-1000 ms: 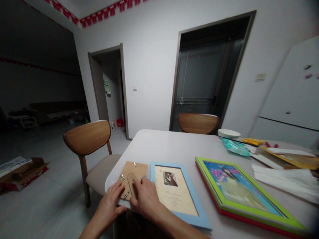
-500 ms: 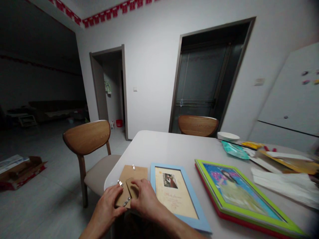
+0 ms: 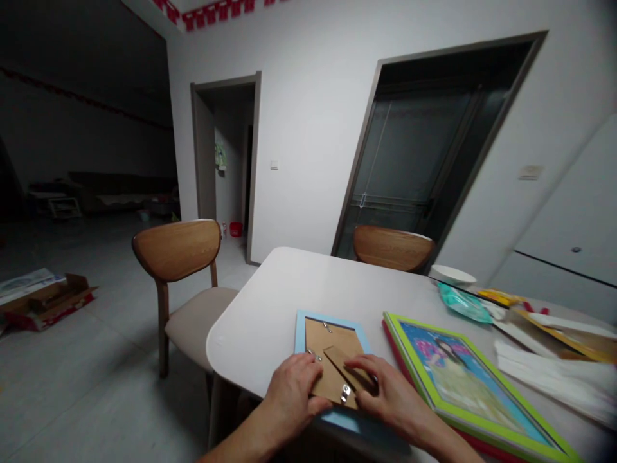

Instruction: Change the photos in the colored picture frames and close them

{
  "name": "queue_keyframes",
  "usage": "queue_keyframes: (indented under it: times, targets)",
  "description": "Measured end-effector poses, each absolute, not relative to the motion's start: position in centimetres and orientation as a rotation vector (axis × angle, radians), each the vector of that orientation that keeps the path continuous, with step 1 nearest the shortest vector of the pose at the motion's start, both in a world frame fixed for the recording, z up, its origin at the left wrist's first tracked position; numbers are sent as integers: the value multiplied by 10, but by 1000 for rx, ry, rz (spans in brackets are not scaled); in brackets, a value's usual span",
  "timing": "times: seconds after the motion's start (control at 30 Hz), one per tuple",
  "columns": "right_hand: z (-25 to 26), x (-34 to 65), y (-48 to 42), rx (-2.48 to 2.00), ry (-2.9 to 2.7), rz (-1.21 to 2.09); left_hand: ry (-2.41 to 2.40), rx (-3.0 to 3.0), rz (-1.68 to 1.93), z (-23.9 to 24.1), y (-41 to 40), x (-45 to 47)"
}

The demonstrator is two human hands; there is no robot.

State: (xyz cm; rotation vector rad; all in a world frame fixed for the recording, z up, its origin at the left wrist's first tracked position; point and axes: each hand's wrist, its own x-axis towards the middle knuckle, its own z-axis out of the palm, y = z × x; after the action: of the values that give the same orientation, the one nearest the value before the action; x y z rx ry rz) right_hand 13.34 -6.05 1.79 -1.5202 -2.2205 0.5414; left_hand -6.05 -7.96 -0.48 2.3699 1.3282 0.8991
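Note:
A brown backing board (image 3: 331,355) with small metal clips and a fold-out stand lies on top of a light blue picture frame (image 3: 308,321) at the near edge of a white table (image 3: 299,283). My left hand (image 3: 293,391) rests on the board's near left part, fingers curled over it. My right hand (image 3: 385,392) presses on the stand flap at the board's near right corner. The frame's picture is hidden beneath the board.
A green-and-red framed picture (image 3: 457,379) lies right of the blue frame. Papers (image 3: 554,366), a teal packet (image 3: 463,303) and a white bowl (image 3: 453,275) sit at the table's far right. Two wooden chairs (image 3: 178,251) (image 3: 393,247) stand at the table. A cardboard box (image 3: 43,299) lies on the floor.
The backing board lay on the table left of the blue frame; both hands have moved it right, and it now lies on top of the frame. The camera has shifted.

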Motion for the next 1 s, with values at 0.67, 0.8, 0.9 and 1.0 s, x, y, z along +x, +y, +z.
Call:
queue_keyframes:
  times: [0.67,0.8,0.9,1.0]
  targets:
    - [-12,118,-65,-1334,-2386,247,1200,2406,779,-25,-78,-68]
    - [-8,107,-57,-1327,-2386,336,1208,2377,808,-20,-78,-73]
    - [-3,105,-62,-1291,-2409,365,1215,2348,811,-17,-79,-75]
    - [1,106,-74,-1244,-2430,361,1229,2320,802,-19,-79,-76]
